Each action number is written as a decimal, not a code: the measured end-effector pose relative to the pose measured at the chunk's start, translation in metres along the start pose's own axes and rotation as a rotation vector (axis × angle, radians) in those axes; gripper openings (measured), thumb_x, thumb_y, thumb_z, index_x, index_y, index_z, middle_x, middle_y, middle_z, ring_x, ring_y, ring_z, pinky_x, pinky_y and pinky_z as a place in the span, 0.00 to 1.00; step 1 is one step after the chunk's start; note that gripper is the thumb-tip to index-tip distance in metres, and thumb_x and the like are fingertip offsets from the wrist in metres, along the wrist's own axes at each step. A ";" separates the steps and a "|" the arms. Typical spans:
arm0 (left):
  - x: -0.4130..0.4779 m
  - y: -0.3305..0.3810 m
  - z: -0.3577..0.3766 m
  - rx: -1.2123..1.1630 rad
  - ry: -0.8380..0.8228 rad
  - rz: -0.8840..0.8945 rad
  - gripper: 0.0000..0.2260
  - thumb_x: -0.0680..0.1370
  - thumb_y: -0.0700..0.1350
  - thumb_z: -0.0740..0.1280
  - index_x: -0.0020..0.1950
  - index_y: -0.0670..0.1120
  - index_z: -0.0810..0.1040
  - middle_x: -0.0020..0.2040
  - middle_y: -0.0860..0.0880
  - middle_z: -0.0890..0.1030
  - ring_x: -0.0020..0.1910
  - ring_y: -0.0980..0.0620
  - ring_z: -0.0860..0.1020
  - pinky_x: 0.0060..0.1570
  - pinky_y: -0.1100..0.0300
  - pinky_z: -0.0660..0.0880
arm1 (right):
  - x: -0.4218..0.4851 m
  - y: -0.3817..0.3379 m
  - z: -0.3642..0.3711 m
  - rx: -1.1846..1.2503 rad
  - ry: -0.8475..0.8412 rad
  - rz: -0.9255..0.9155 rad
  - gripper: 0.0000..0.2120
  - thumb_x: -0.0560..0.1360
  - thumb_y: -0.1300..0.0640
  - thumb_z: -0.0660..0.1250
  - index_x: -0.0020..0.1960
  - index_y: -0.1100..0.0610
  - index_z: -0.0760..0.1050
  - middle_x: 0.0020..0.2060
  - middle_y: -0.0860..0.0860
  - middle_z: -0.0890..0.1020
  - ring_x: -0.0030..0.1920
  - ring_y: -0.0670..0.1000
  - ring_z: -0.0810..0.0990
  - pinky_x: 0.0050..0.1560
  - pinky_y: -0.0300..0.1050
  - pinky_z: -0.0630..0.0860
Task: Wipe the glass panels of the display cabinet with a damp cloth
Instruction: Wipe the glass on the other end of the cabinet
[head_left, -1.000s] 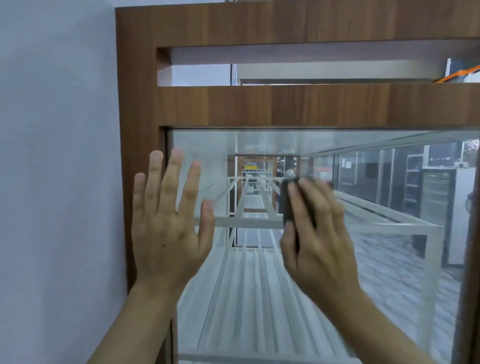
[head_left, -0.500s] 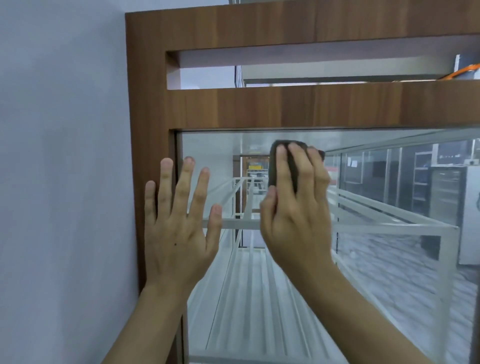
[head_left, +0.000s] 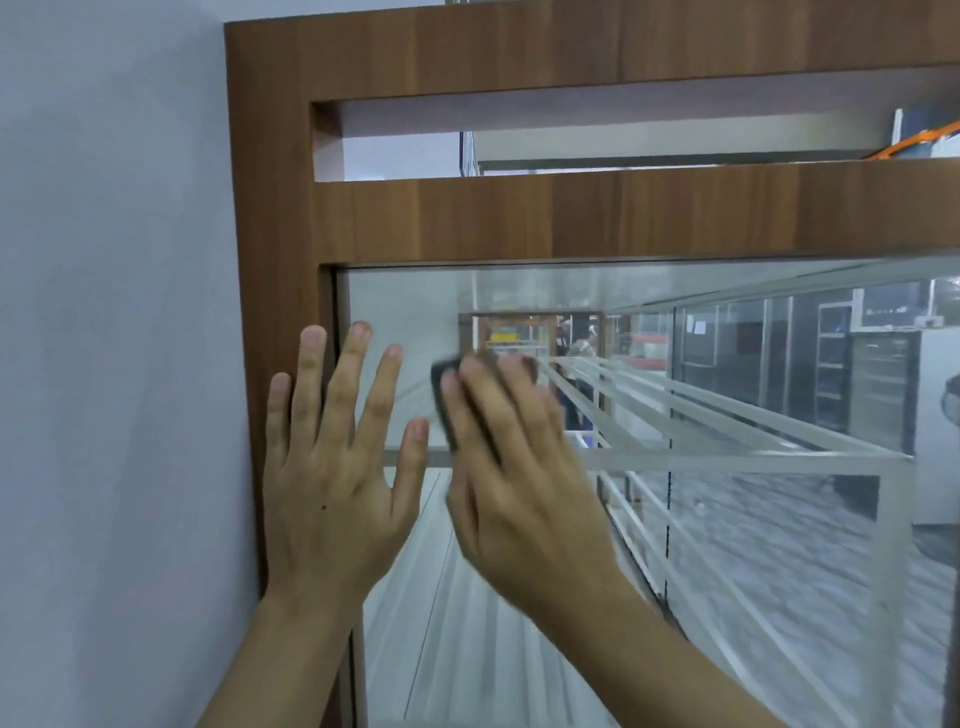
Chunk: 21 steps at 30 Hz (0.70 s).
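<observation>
The display cabinet has a brown wooden frame (head_left: 280, 260) around a large glass panel (head_left: 727, 519). My left hand (head_left: 332, 483) lies flat with spread fingers against the panel's left edge, partly over the wooden upright. My right hand (head_left: 514, 483) presses a dark cloth (head_left: 444, 395) against the glass just right of my left hand, with straight fingers laid over it. Only the cloth's left edge shows past my fingers. The right hand is motion-blurred.
A pale grey wall (head_left: 114, 364) adjoins the cabinet on the left. An open slot (head_left: 571, 140) runs through the wooden top above the glass. White shelf rails (head_left: 701, 415) show behind the glass, with reflections of shop fittings at the right.
My right hand with the cloth swept up toward the panel's top edge, then came back down and left, closer to my left hand. The left hand stays pressed in place.
</observation>
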<state>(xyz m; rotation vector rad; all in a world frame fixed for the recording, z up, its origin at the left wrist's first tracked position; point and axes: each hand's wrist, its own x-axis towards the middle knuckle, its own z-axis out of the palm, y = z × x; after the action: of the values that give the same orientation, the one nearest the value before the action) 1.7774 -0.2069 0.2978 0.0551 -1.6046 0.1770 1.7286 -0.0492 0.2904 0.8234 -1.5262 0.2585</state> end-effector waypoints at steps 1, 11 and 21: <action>0.000 0.000 0.000 -0.007 0.004 -0.002 0.25 0.85 0.53 0.56 0.81 0.45 0.64 0.82 0.44 0.61 0.83 0.41 0.54 0.81 0.43 0.50 | -0.017 0.003 -0.003 -0.021 -0.046 -0.072 0.27 0.82 0.56 0.57 0.79 0.63 0.64 0.79 0.58 0.65 0.81 0.59 0.58 0.80 0.58 0.58; 0.001 0.001 -0.003 -0.031 -0.013 -0.007 0.25 0.85 0.52 0.56 0.81 0.45 0.64 0.82 0.44 0.61 0.83 0.41 0.54 0.81 0.44 0.50 | 0.002 0.004 -0.002 0.024 0.037 0.076 0.26 0.82 0.58 0.56 0.79 0.65 0.63 0.78 0.60 0.66 0.80 0.61 0.59 0.77 0.61 0.62; 0.001 -0.015 -0.012 -0.028 -0.030 -0.051 0.29 0.84 0.51 0.59 0.82 0.39 0.59 0.83 0.42 0.56 0.83 0.42 0.51 0.81 0.45 0.51 | 0.044 -0.007 0.000 0.076 0.140 0.212 0.25 0.83 0.59 0.55 0.78 0.67 0.63 0.76 0.62 0.68 0.79 0.62 0.61 0.78 0.61 0.61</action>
<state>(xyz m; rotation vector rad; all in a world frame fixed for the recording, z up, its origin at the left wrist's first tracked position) 1.7917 -0.2195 0.3000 0.0772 -1.6337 0.1142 1.7369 -0.0692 0.3294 0.6879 -1.4793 0.5220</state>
